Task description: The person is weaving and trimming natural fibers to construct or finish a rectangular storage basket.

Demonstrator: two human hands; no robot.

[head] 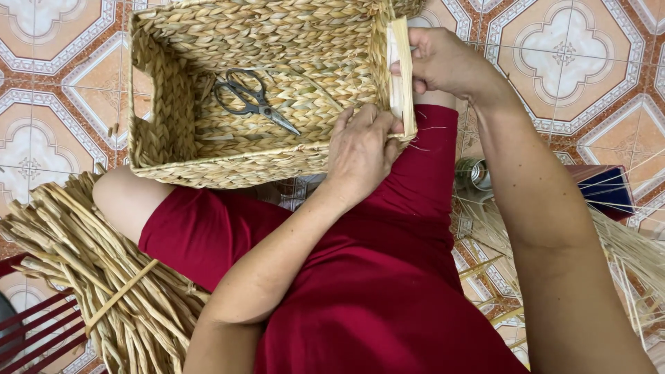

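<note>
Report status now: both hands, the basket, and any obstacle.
Left hand and right hand gripping pale rim strip. Woven basket on lap. Scissors inside, clear of hands.

We count one woven basket (228, 97), one pair of scissors (253, 99), one tied straw bundle (97, 277), two hands.

Patterned tile floor (596, 62) with bundled straw braids (104, 277), loose straw (623, 249), a small can (478, 173).
</note>
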